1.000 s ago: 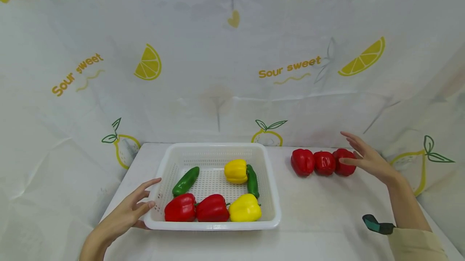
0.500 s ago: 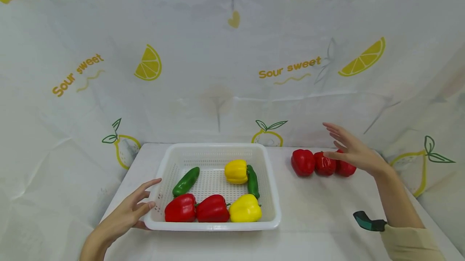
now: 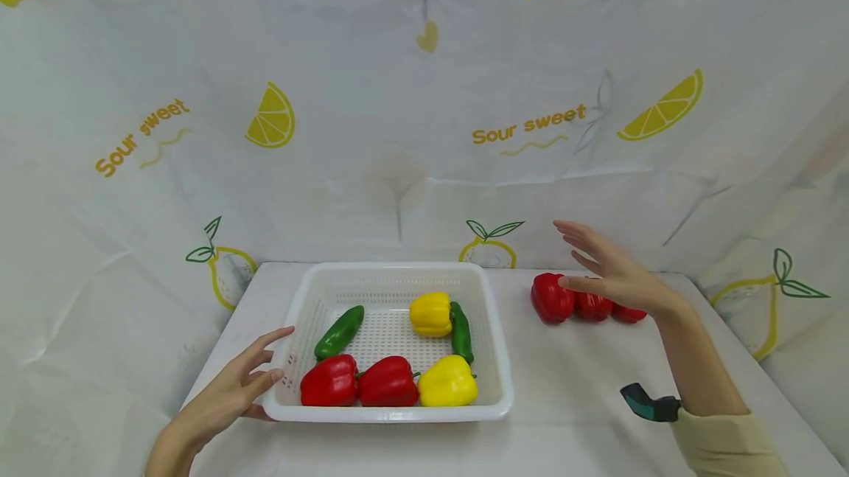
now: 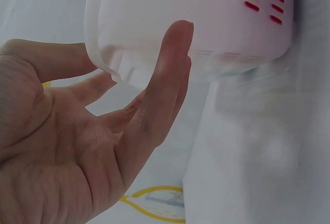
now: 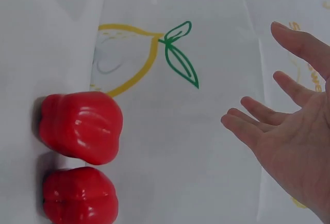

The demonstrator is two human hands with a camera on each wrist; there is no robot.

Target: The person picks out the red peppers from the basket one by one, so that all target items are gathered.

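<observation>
My left hand (image 3: 222,392) holds the left side of a white perforated plastic basket (image 3: 391,413); in the left wrist view the thumb is at the rim and a finger lies along the outer wall. The basket holds two red bell peppers (image 3: 329,381), two yellow bell peppers (image 3: 449,383) and two long green peppers (image 3: 340,331). My right hand (image 3: 613,270), fingers spread and nothing in it, hovers above a row of three red bell peppers (image 3: 552,298) at the back right. It partly covers the middle and right ones. Two of these peppers (image 5: 82,126) show in the right wrist view.
All of this stands on a white table (image 3: 557,388). Behind it hangs a white cloth (image 3: 398,93) printed with lemons and lettering. A dark strap piece (image 3: 650,403) sticks out at my right sleeve (image 3: 723,444).
My right hand has moved left along the row, from over the rightmost red bell pepper to the leftmost. The left hand and the basket have stayed still.
</observation>
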